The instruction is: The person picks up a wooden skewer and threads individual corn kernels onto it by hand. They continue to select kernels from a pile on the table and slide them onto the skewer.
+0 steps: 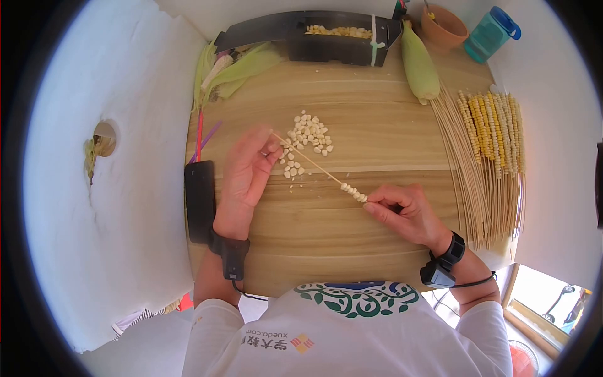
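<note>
Garment: white T-shirt, knit fabric; chest lettering upside down in this view, "xueda.com" legible beside Chinese characters and a red-and-yellow diamond logo; green leafy scrollwork with blue above it.

Skewer in hand: one, thin, pale, wood-like; held slantwise above the worktop, between the hands. Near its lower end, a short row of threaded kernels, cream, rounded, packed together.

Right hand: fingers pinching the skewer at the kernel end. Left hand: fingers bent, at the bare upper end; whether they grip it cannot be told.

Loose kernels: pale, smooth, one scattered heap beside the left hand, partly beyond the skewer.

Worktop: wood-grained, light brown. Far edge: black container, yellow kernels inside, pale tie around one end; green husks at its left; ear of corn in husk; terracotta pot; translucent teal bottle, blue lid.

Right side: bundle of bare skewers, alongside filled skewers, yellow and cream, bead-like. Left edge: black oblong object, near red and purple sticks.
</note>
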`<state>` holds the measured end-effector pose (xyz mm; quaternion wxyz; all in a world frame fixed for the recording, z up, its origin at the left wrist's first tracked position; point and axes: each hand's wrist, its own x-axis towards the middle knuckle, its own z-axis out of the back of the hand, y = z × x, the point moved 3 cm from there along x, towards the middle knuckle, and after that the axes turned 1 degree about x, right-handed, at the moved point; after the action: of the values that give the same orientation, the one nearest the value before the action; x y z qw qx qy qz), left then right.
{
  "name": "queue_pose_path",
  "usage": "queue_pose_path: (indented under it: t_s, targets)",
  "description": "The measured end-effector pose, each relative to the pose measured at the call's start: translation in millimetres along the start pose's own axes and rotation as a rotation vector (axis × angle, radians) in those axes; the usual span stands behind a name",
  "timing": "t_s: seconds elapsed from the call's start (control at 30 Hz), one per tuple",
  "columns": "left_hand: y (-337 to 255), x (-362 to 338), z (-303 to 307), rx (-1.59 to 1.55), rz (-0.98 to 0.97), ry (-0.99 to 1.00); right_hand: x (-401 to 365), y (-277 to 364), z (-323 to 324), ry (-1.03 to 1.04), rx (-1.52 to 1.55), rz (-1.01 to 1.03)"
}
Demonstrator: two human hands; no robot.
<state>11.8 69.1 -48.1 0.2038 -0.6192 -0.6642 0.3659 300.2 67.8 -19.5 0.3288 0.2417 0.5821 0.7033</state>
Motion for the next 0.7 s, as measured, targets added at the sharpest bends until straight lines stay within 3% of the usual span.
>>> queue_pose_path:
  t_s: [0.7]
  targets:
    - [-1.8,-1.7,-3.0,0.012,0.039,0.024,0.1,0.0,0.0,0.014,-0.015,-0.002]
